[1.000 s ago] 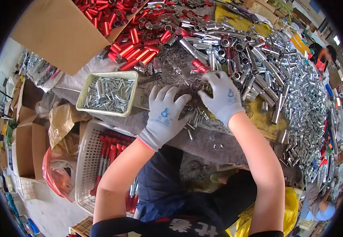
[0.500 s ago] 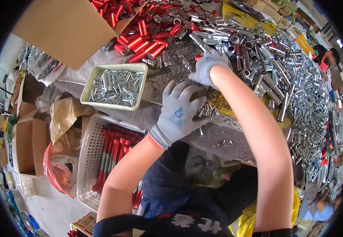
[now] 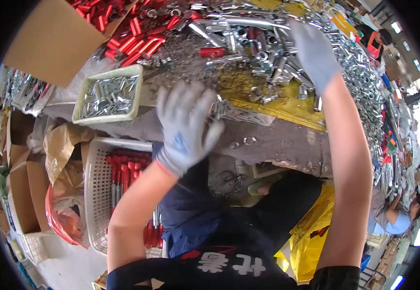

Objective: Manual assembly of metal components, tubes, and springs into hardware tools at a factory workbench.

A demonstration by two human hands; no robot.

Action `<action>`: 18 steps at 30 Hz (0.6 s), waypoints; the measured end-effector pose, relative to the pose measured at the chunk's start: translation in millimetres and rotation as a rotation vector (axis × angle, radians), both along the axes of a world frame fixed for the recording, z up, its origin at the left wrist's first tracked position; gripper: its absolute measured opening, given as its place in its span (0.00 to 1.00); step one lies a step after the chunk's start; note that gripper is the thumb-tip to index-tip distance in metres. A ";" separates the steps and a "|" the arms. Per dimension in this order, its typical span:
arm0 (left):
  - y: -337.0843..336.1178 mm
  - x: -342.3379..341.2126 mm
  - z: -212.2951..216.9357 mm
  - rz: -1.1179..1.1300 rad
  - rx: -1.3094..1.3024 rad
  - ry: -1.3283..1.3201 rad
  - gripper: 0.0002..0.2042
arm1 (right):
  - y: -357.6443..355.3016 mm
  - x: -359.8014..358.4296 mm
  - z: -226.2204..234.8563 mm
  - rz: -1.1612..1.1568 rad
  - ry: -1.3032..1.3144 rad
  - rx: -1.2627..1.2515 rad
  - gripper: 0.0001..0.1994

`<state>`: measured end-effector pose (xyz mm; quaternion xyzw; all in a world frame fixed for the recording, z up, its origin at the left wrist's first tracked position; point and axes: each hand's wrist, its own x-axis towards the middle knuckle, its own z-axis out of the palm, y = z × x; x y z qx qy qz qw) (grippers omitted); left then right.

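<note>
My left hand [image 3: 183, 133], in a grey work glove, hovers near the table's front edge, fingers spread and empty. A few short silver pins [image 3: 222, 107] lie beside its fingertips. My right hand [image 3: 317, 55], gloved the same and blurred by motion, reaches over the heap of silver metal tubes [image 3: 280, 72]. The end of a long, smeared silver tube [image 3: 253, 22] meets its fingertips; I cannot tell whether they grip it. Left of the heap lies a single red tube [image 3: 213, 52]. Shiny red tubes [image 3: 135, 47] are piled farther left.
A pale plastic tray [image 3: 136, 107] of small silver pins stands at the left. Below it, a white basket [image 3: 94, 193] holds red-handled tools. A cardboard box [image 3: 50, 43] covers the far left. Yellow sheeting [image 3: 289, 108] lies under the tubes. Another person [image 3: 396, 215] sits at the far right.
My right hand has swept right and away across the silver tubes. My left hand has shifted left, fingers still spread. The whole view has shifted, showing more yellow sheeting.
</note>
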<state>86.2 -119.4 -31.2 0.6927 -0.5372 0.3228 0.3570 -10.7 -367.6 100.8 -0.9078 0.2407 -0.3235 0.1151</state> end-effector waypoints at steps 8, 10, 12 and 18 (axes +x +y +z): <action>-28.2 -104.2 -11.2 -0.765 0.382 0.395 0.23 | 24.5 -193.3 -52.6 0.212 -0.814 0.952 0.16; -36.5 -117.6 -3.4 -0.876 0.208 0.317 0.18 | 29.1 -222.6 -71.5 0.198 -0.902 0.926 0.15; -57.9 -107.1 13.6 -0.715 0.150 0.198 0.17 | 29.2 -239.4 -104.5 0.072 -0.870 0.729 0.14; -157.1 -11.5 46.5 -0.124 0.183 0.328 0.12 | 33.6 -229.6 -154.5 -0.111 -0.924 0.884 0.16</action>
